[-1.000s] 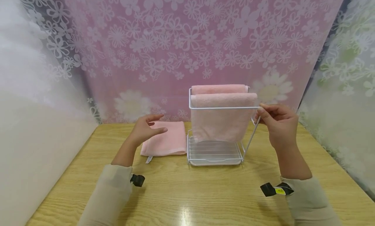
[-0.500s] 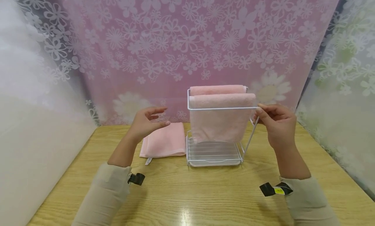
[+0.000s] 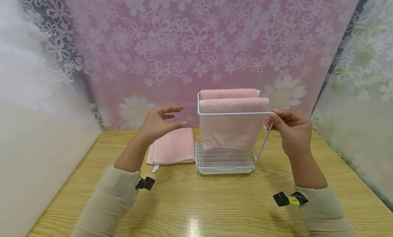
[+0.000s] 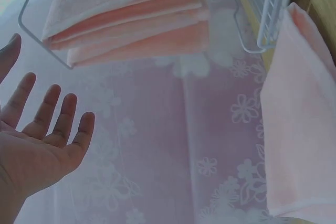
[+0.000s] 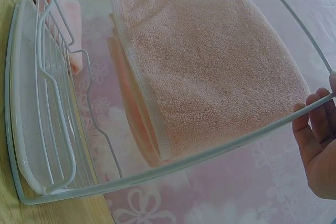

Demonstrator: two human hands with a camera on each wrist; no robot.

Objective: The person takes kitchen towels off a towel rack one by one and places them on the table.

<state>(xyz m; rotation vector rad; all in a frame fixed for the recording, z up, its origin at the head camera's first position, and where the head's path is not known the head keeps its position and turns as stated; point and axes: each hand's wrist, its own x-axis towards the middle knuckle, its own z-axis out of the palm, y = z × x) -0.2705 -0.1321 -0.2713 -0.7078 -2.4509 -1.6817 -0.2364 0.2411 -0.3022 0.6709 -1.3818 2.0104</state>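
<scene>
A white wire rack (image 3: 236, 113) stands on the table with two pink towels over its upper bars. The front towel (image 3: 231, 131) hangs down in folds, and behind it the top of the rear towel (image 3: 228, 93) shows. My right hand (image 3: 293, 131) pinches the rack's upper right corner between thumb and fingers. To the rack's left, my left hand (image 3: 158, 124) is raised with thumb and fingers apart, holding nothing. Under it a folded pink towel (image 3: 176, 148) lies flat, its small white tag (image 3: 155, 168) sticking out. In the left wrist view the fingers (image 4: 64, 116) are spread, short of the hanging towels (image 4: 131, 19).
At the rack's foot is a wire shelf over a white tray (image 3: 225, 171), close beside the folded towel. The wooden table (image 3: 190, 203) is bounded by a pink flowered curtain (image 3: 184, 53) behind and pale sheets at both sides.
My left hand has risen from the folded towel and moved right, towards the rack. My right hand keeps its hold on the corner, and the towels have stayed put.
</scene>
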